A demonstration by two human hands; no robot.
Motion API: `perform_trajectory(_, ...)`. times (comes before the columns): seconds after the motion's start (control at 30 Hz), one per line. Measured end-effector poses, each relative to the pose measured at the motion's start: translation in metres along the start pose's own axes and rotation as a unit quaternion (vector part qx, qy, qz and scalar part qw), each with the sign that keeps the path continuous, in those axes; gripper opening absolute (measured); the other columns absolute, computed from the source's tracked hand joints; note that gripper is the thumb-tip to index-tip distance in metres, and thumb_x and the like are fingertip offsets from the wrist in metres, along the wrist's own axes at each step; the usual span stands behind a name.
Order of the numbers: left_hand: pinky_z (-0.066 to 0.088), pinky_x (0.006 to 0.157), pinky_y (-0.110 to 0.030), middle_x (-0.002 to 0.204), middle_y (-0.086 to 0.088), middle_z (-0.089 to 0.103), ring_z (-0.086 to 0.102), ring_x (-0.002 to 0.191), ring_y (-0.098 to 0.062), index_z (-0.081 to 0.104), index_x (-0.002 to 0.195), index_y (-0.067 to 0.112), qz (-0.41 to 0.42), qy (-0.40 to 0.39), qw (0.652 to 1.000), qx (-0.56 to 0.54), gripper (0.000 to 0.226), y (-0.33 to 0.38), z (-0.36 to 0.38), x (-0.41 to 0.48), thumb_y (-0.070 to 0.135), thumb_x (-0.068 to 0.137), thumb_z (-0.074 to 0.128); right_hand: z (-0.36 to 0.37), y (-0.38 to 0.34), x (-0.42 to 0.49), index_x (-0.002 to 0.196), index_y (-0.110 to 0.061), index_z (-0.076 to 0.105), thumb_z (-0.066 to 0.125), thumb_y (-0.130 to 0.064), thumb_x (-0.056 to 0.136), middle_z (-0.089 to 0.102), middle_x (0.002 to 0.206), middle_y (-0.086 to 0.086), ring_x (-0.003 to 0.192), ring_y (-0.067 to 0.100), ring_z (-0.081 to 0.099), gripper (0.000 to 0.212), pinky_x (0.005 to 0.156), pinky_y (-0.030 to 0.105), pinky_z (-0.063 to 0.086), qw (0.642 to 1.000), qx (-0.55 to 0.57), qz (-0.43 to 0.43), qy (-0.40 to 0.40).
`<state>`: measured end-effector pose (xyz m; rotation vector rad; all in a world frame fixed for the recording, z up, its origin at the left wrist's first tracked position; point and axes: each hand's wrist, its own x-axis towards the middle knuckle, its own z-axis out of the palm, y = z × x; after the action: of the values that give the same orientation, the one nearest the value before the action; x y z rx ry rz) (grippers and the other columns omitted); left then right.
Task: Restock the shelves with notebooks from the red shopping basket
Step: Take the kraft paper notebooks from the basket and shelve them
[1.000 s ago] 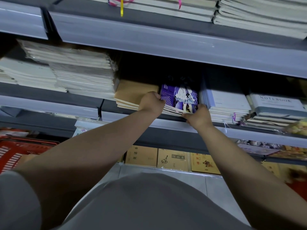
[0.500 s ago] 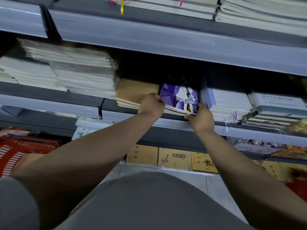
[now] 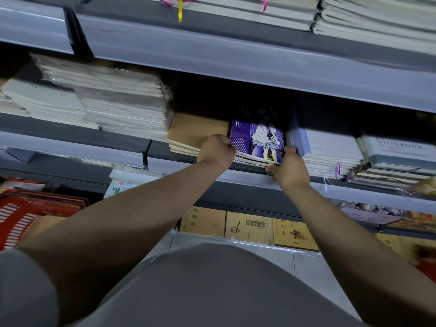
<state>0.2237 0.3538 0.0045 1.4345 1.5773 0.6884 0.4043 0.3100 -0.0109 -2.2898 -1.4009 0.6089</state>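
Shelf (image 3: 236, 178), middle tier, carries the stacks; red shopping basket (image 3: 21, 213) low at left; purple notebooks (image 3: 257, 140) between brown and pale stacks, long axis running inward; left hand (image 3: 215, 151) pinches left edge; right hand (image 3: 289, 171) grips front right corner.

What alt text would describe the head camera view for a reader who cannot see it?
Both hands, left hand and right hand, grip a stack of purple-covered notebooks on the middle shelf, between a stack of brown notebooks and a pale blue stack. A red shopping basket sits at lower left.
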Motion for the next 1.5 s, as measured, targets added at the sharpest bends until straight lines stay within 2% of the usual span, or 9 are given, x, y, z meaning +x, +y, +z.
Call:
perform_trajectory(0.13,0.046,0.073,-0.023,0.115,-0.006,0.069,0.060,0.087,-0.015,0.063,0.125,0.009,0.000,0.001,1.000,-0.003,0.033,0.000,-0.002,0.000,0.022,0.095,0.060,0.000,-0.002,0.002,0.128,0.002,0.039,0.072,-0.013,0.085,0.065,0.111,0.023,0.102,0.042,0.062,0.056,0.077,0.041,0.048,0.996,-0.088,-0.024,0.003)
perform_trajectory(0.33,0.045,0.072,-0.022,0.109,-0.006,0.070,0.061,0.084,-0.016,0.065,0.121,0.009,-0.005,0.006,1.000,-0.006,0.029,0.001,-0.003,0.000,0.022,0.095,0.059,0.005,-0.001,0.001,0.122,0.001,0.042,0.062,-0.011,0.092,0.068,0.102,0.020,0.095,0.040,0.065,0.038,0.066,0.036,0.043,0.984,-0.169,-0.049,0.018)
perform_trajectory(0.53,0.049,0.079,-0.027,0.110,-0.009,0.070,0.064,0.094,-0.022,0.066,0.117,0.007,0.000,0.006,1.000,0.000,0.026,0.002,-0.003,-0.002,0.020,0.095,0.060,0.003,0.002,0.000,0.120,0.000,0.045,0.066,-0.016,0.091,0.067,0.101,0.020,0.093,0.041,0.064,0.039,0.065,0.036,0.041,0.988,-0.147,-0.052,0.019)
perform_trajectory(0.67,0.050,0.084,-0.028,0.119,-0.007,0.067,0.063,0.103,-0.022,0.063,0.125,0.008,0.001,0.008,1.000,0.007,0.032,0.002,-0.003,-0.005,0.020,0.095,0.061,0.004,0.006,0.000,0.115,-0.003,0.049,0.070,-0.022,0.087,0.068,0.098,0.020,0.085,0.039,0.066,0.040,0.067,0.038,0.049,0.993,-0.109,-0.047,0.025)
perform_trajectory(0.87,0.050,0.087,-0.029,0.120,-0.004,0.067,0.063,0.106,-0.021,0.063,0.125,0.010,0.009,0.005,1.000,0.022,0.033,-0.002,-0.005,-0.005,0.023,0.095,0.062,0.005,0.007,-0.002,0.116,-0.004,0.051,0.072,-0.022,0.085,0.068,0.099,0.018,0.087,0.039,0.065,0.041,0.065,0.035,0.046,0.993,-0.099,-0.045,0.036)
perform_trajectory(1.0,0.052,0.090,-0.036,0.119,-0.007,0.064,0.060,0.110,-0.025,0.065,0.121,0.013,0.076,-0.006,0.991,0.109,0.029,-0.006,-0.010,-0.008,0.023,0.094,0.061,0.007,0.007,-0.002,0.118,-0.006,0.051,0.072,-0.023,0.086,0.068,0.101,0.018,0.088,0.040,0.065,0.042,0.068,0.037,0.049,0.994,-0.097,-0.037,0.043)
perform_trajectory(1.17,0.034,0.103,-0.038,0.137,-0.008,0.043,0.034,0.127,-0.031,0.047,0.141,0.019,0.116,0.098,0.953,0.264,0.052,-0.018,-0.037,-0.005,0.025,0.091,0.061,0.008,0.007,-0.004,0.127,-0.005,0.048,0.070,-0.023,0.088,0.067,0.106,0.020,0.095,0.041,0.064,0.048,0.070,0.040,0.048,0.993,-0.104,-0.035,0.047)
perform_trajectory(1.4,0.029,0.107,-0.039,0.140,-0.014,0.033,0.032,0.130,-0.033,0.039,0.137,0.012,0.036,0.188,0.957,0.218,0.057,-0.050,-0.056,-0.008,0.016,0.087,0.065,0.009,0.006,-0.007,0.131,-0.005,0.045,0.068,-0.022,0.089,0.066,0.110,0.021,0.099,0.041,0.062,0.051,0.071,0.039,0.046,0.994,-0.095,-0.027,0.047)
perform_trajectory(1.5,0.038,0.091,-0.030,0.139,-0.014,0.031,0.042,0.117,-0.030,0.034,0.140,0.006,0.026,0.170,0.973,0.157,0.061,-0.057,-0.063,-0.009,0.004,0.086,0.063,0.009,0.006,-0.007,0.128,-0.006,0.046,0.068,-0.023,0.090,0.066,0.108,0.020,0.097,0.041,0.063,0.048,0.067,0.036,0.042,0.992,-0.108,-0.024,0.054)
